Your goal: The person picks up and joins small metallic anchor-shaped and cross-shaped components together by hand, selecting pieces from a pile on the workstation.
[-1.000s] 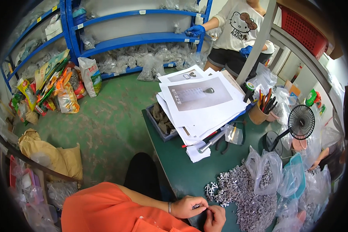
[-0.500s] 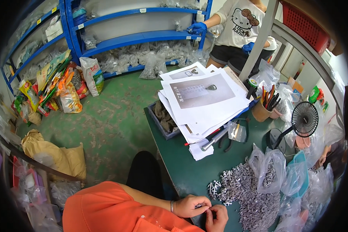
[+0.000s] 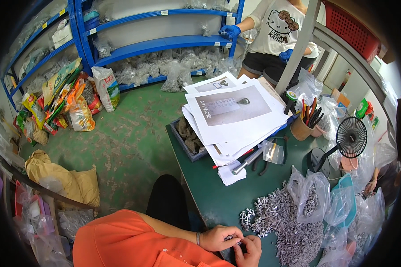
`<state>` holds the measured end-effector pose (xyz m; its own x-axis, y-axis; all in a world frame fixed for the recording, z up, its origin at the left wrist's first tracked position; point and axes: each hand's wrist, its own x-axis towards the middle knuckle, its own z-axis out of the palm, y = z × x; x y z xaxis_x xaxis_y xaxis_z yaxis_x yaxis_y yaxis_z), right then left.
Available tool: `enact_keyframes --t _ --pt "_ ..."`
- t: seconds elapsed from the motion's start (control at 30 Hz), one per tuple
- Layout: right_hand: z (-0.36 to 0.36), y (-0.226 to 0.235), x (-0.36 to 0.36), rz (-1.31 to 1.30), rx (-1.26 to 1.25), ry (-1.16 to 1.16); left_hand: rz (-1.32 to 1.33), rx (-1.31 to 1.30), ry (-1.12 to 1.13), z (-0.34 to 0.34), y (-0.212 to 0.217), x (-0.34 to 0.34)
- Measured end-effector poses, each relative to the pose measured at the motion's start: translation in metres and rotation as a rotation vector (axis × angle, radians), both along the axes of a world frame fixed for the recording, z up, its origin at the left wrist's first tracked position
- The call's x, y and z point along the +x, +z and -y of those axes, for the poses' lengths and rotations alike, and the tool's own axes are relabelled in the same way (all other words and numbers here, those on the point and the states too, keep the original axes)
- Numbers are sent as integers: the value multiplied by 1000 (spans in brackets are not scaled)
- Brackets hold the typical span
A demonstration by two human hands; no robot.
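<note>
My left hand (image 3: 216, 238) and my right hand (image 3: 250, 250) meet at the near edge of the green table (image 3: 214, 196), fingertips pinched together on a small grey metal part (image 3: 233, 240). The part is mostly hidden by my fingers. Just right of my hands lies a big heap of similar small grey metal parts (image 3: 283, 220), some of them white-tipped. Clear plastic bags (image 3: 311, 200) holding more parts stand behind the heap. My orange sleeve (image 3: 120, 242) fills the lower left.
A stack of printed sheets (image 3: 234, 115), pliers (image 3: 265, 162), a pen cup (image 3: 300, 129) and a black fan (image 3: 349, 138) crowd the table's far side. Another person (image 3: 276, 31) in blue gloves works at blue shelves (image 3: 156, 44). Sacks (image 3: 62, 182) lie on the green floor.
My hands stay pinched together at the table's near edge, with only small finger shifts. The person at the shelves has moved slightly.
</note>
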<state>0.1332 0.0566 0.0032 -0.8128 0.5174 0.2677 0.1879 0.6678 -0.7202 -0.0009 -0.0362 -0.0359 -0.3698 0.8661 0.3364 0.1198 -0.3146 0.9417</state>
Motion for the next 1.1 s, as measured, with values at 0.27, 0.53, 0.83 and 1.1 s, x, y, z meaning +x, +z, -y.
enact_keyframes --t 0.27,0.53,0.83,1.1 --pt "0 -2 -1 17 18 -2 10 3 0 0 -4 0" --pt "0 1 1 44 64 58 68 6 -47 -3 -11 3" --pt "1 1 1 -52 12 -31 48 26 -4 -5 -17 5" --pt "1 0 2 -76 -42 -81 74 4 -74 -2 -9 4"
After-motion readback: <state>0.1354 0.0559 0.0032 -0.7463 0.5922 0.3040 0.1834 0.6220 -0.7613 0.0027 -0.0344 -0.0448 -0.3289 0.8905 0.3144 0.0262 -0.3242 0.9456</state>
